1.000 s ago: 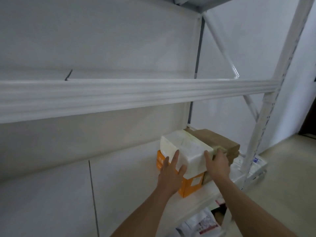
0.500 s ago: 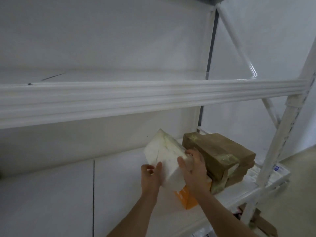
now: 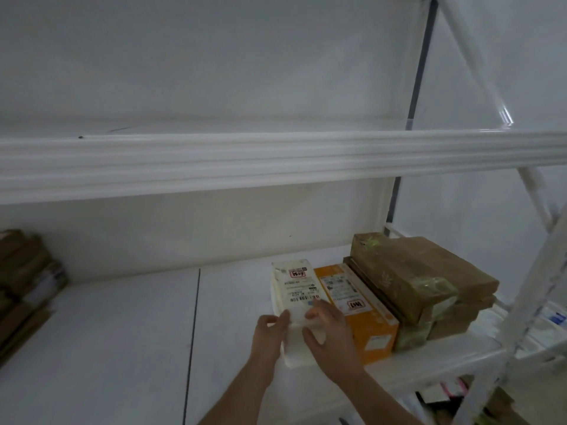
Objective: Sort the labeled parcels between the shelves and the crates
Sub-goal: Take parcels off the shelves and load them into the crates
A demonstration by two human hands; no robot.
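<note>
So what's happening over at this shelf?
A person is sorting parcels on a white shelf. Both hands hold a white labeled parcel at its near end: the left hand on its left edge, the right hand over its near right corner. The parcel lies label up, right beside an orange box, which sits next to a stack of brown taped parcels. More brown parcels sit at the shelf's far left.

Brown boxes [image 3: 21, 286] are cut off at left; the white parcel's label [image 3: 299, 286] is unreadably blurred.
</note>
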